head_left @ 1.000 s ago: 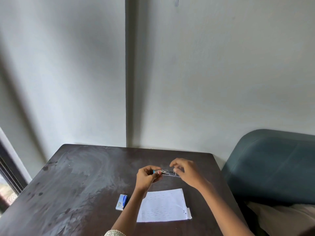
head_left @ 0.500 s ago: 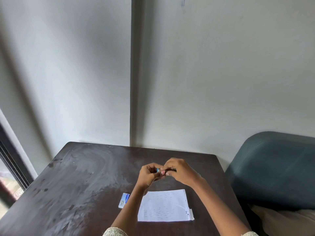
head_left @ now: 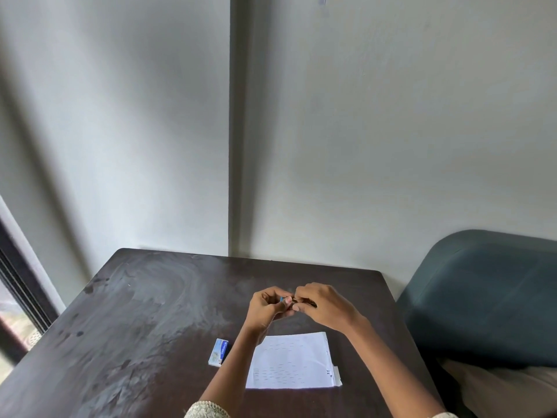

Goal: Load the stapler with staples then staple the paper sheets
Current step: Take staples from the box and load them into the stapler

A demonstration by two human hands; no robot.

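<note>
Both hands meet above the dark wooden table [head_left: 144,315], closed around a small stapler [head_left: 306,304] of which only a dark sliver and a blue end show. My left hand [head_left: 265,309] grips its left end from below. My right hand [head_left: 322,306] covers its right part, fingertips pinched at the middle. Most of the stapler is hidden by the fingers. A stack of white paper sheets [head_left: 292,360] lies flat on the table in front of the hands. To the left of the paper, beside my left forearm, lies a small blue and white staple box [head_left: 218,351].
The table stands against a grey wall with a vertical corner strip. A teal cushioned seat [head_left: 488,291] is close on the right, with a beige cushion below it. A dark window frame [head_left: 18,285] runs along the left edge.
My right hand has slid left along the stapler until the two hands touch, and the metal part that showed between them is now covered.
</note>
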